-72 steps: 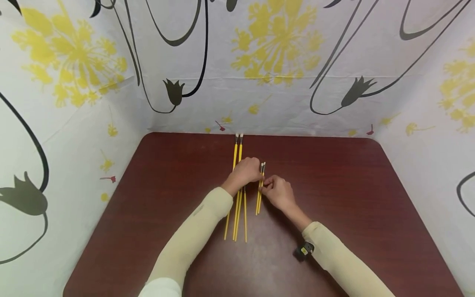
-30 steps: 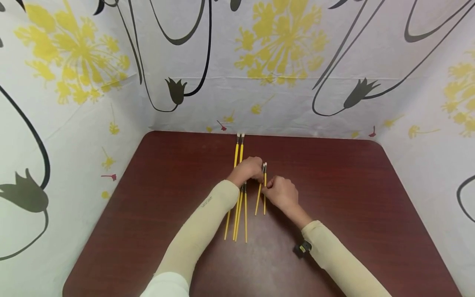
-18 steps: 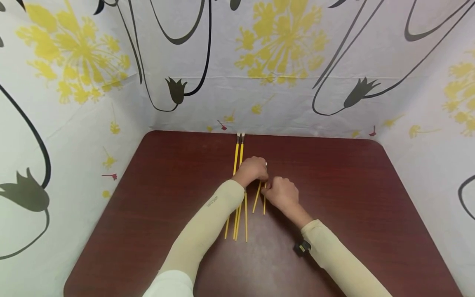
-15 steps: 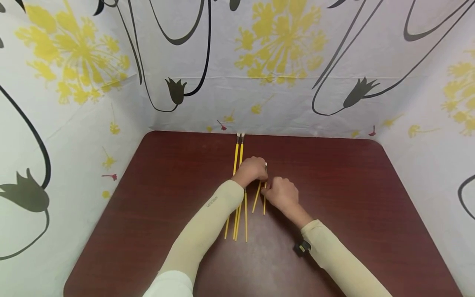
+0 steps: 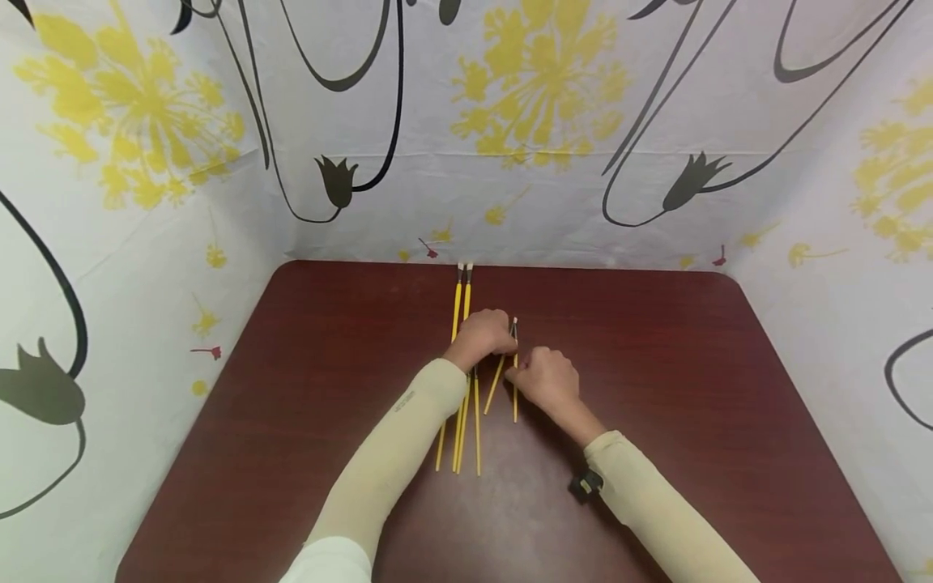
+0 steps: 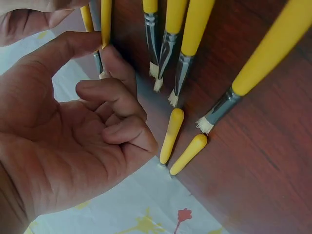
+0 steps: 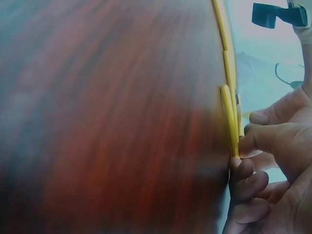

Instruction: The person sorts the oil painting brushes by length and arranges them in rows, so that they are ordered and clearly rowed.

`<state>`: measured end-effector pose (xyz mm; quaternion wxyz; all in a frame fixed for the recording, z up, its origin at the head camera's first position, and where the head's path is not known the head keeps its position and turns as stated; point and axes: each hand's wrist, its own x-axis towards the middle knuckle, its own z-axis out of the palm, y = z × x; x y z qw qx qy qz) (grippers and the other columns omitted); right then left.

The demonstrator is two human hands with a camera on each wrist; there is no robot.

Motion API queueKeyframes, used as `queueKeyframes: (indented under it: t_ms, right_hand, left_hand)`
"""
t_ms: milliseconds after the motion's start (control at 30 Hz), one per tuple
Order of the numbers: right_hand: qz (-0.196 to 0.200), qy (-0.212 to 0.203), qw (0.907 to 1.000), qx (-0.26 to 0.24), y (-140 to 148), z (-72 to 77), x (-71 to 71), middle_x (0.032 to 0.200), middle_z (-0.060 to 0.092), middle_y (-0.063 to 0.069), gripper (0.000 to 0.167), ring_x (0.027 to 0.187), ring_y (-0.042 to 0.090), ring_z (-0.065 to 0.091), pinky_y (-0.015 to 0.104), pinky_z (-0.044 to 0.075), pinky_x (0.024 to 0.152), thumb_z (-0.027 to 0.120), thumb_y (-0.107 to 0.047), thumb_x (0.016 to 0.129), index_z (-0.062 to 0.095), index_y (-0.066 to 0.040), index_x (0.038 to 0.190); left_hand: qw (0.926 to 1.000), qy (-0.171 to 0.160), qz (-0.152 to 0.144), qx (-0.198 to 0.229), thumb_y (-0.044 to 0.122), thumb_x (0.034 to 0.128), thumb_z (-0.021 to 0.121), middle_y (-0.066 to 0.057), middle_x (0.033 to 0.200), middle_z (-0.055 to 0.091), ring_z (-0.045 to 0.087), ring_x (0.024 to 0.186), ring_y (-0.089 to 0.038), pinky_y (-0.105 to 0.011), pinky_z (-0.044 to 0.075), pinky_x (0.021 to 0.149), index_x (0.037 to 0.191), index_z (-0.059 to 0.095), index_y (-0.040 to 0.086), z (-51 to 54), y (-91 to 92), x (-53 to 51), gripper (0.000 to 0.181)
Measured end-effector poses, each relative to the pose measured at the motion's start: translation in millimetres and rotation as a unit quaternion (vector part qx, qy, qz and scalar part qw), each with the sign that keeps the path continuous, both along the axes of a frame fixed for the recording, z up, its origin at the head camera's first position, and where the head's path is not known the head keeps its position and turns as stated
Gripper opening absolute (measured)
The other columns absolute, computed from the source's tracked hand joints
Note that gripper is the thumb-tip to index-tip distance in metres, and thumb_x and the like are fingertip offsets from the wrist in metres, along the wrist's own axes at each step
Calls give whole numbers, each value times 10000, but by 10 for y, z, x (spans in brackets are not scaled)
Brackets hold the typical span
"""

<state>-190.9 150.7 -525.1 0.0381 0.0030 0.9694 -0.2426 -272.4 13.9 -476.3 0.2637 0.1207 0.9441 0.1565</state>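
In the head view my left hand (image 5: 484, 334) and right hand (image 5: 547, 376) face each other over two thin yellow paintbrushes. One paintbrush (image 5: 494, 389) slants, its lower end to the left; the other paintbrush (image 5: 515, 401) stands nearly straight beside it. Between left thumb and index finger, the left wrist view shows a yellow brush handle (image 6: 106, 22) pinched, the other fingers curled loosely. My right thumb and forefinger pinch a yellow handle (image 7: 228, 114) in the right wrist view. The left hand covers part of the thin brushes' upper ends.
Left of the hands, several longer yellow paintbrushes (image 5: 457, 304) lie lengthwise in two rows on the dark red-brown table (image 5: 328, 348), partly under my left forearm. A flower-printed white sheet (image 5: 408, 121) rises behind the table's far edge. A small black device (image 5: 585, 486) sits at my right wrist.
The two thin brushes lay side by side; their lower ends have spread apart, the left one slanting further left. My left hand has shifted slightly toward the right hand. The camera view has shifted a little.
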Motion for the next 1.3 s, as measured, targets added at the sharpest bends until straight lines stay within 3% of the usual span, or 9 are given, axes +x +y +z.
queueKeyframes:
  t_ms: [433, 733, 1000, 1300]
  right_hand:
    - [26, -210, 9994, -275, 34, 19, 9, 483, 322, -85, 481, 443, 106, 259, 277, 202, 447, 713, -330, 871, 416, -219, 509]
    - [154, -440, 9959, -771, 86, 43, 54, 486, 365, -90, 492, 446, 96, 277, 271, 225, 462, 721, -372, 917, 461, -215, 530]
    - [355, -370, 9938, -989, 21, 77, 185, 608, 642, -61, 242, 526, 133, 514, 293, 394, 529, 732, -335, 872, 691, -203, 673]
    - [493, -578, 9916, -1043, -71, 70, 351, 652, 658, -43, 200, 553, 146, 539, 300, 424, 566, 738, -335, 879, 689, -198, 741]
  left_hand:
    - [9999, 115, 41, 24, 313, 928, 694, 40, 553, 423, 414, 513, -134, -304, 365, 501, 622, 488, 188, -22, -49, 45, 390]
    - [9999, -5, 73, -118, 421, 963, 668, 49, 536, 373, 353, 491, -126, -314, 340, 490, 629, 476, 196, 43, -127, 129, 446]
    - [9999, 89, 38, -58, 445, 937, 690, 59, 533, 362, 360, 500, -125, -311, 339, 493, 625, 495, 200, 71, -304, 265, 442]
    - [9999, 58, 142, -60, 468, 951, 705, 60, 527, 355, 340, 490, -122, -306, 306, 494, 626, 476, 195, 64, -577, 426, 483]
